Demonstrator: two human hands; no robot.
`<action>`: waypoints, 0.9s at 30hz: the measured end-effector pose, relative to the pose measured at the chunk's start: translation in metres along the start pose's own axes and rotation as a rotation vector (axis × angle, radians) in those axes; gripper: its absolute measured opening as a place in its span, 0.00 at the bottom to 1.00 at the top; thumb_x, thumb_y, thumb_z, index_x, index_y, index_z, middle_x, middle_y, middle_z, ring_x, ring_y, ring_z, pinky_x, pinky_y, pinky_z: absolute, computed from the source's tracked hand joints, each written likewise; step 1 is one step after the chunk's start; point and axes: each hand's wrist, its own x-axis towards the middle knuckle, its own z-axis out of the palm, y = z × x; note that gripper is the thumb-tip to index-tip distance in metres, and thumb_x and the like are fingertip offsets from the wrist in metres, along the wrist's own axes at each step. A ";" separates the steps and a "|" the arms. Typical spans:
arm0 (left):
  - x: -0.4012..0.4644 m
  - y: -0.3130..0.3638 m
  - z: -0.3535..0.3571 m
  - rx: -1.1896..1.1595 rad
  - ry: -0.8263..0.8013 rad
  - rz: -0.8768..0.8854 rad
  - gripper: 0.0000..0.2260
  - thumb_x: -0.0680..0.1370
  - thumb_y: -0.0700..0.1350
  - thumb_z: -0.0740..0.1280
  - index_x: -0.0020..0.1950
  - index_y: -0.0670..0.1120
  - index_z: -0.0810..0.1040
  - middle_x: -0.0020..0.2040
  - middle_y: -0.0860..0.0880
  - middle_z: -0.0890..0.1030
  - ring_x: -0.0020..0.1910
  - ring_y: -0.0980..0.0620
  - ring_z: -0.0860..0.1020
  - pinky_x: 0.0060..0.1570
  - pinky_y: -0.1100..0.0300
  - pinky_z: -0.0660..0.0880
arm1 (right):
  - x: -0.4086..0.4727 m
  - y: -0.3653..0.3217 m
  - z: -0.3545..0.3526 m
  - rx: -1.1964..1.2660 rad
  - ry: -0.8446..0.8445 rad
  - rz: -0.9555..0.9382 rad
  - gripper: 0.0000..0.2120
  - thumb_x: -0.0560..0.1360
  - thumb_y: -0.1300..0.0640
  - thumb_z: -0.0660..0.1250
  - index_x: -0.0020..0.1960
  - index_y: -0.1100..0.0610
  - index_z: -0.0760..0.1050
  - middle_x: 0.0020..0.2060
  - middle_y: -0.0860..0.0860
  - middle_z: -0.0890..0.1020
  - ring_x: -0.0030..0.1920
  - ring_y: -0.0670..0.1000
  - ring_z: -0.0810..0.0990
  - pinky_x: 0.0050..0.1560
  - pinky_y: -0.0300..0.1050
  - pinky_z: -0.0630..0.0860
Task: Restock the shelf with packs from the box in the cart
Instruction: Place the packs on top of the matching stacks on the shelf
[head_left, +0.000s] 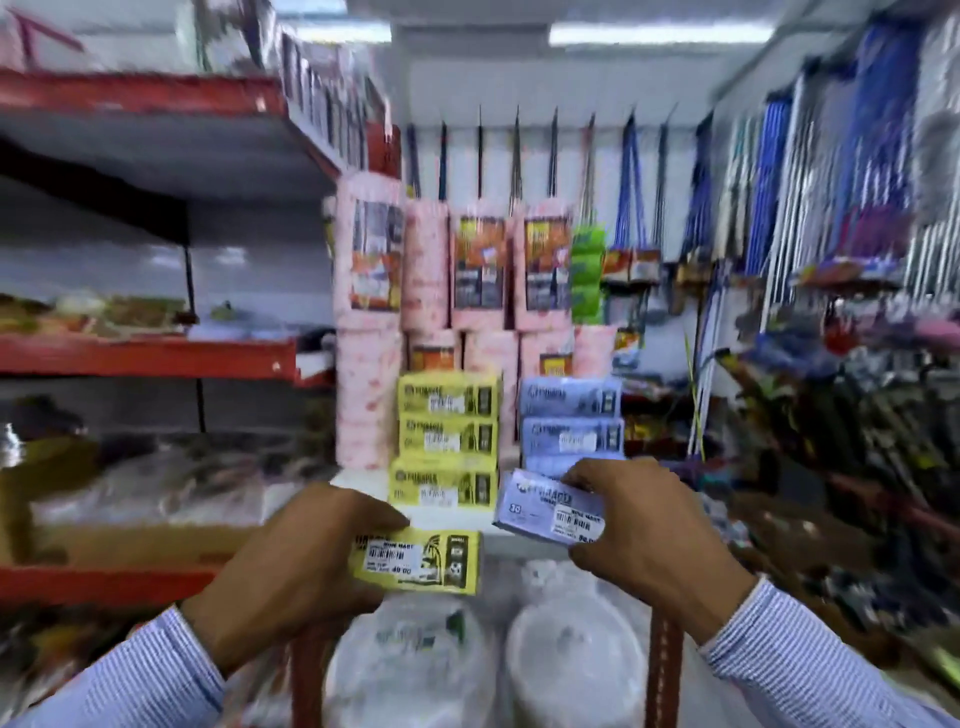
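Two packs in hand: one yellow pack and one blue pack, both short of the shelf and neither yet set down.
Left hand: the left hand has its fingers clamped on the left end of the yellow pack, thumb on top, label side facing up.
Right hand: the right hand has its fingers closed over the right end of the blue pack, holding it tilted, just in front of the blue stack.
Already stocked: three packs stand in the yellow stack; the blue stack shows two packs, with a third partly seen behind the held pack.
White shelf: the white shelf has a bare front strip below the yellow stack; the top of each stack looks open too.
Judged progress: part way through, since both stacks are started and two more packs are about to join them by colour.
What is left: placing these two, then going back for more.
Box and cart: neither can be made out with certainty, so how many packs are left cannot be told.
Beyond the stacks: pink rolls stand behind them, wrapped plates lie below the hands, and a red shelf rack runs along the left, blurred.
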 end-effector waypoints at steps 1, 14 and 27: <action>0.010 -0.001 -0.007 -0.005 0.026 0.009 0.26 0.58 0.53 0.76 0.56 0.58 0.82 0.50 0.57 0.86 0.49 0.57 0.83 0.48 0.56 0.80 | 0.008 0.002 -0.007 -0.011 0.031 -0.004 0.21 0.61 0.52 0.72 0.54 0.47 0.77 0.47 0.47 0.84 0.50 0.53 0.79 0.42 0.47 0.76; 0.129 -0.012 0.017 0.045 0.240 0.030 0.25 0.66 0.47 0.79 0.62 0.53 0.79 0.59 0.52 0.83 0.57 0.52 0.79 0.58 0.55 0.76 | 0.095 0.043 0.012 -0.165 0.082 0.001 0.22 0.67 0.61 0.71 0.59 0.49 0.74 0.53 0.50 0.83 0.53 0.54 0.79 0.47 0.48 0.76; 0.151 -0.031 0.049 -0.004 0.153 -0.004 0.23 0.68 0.45 0.78 0.62 0.53 0.79 0.59 0.51 0.83 0.56 0.50 0.80 0.56 0.53 0.77 | 0.101 0.048 0.039 -0.212 0.010 0.012 0.22 0.69 0.59 0.74 0.61 0.50 0.74 0.54 0.51 0.82 0.55 0.54 0.80 0.52 0.48 0.76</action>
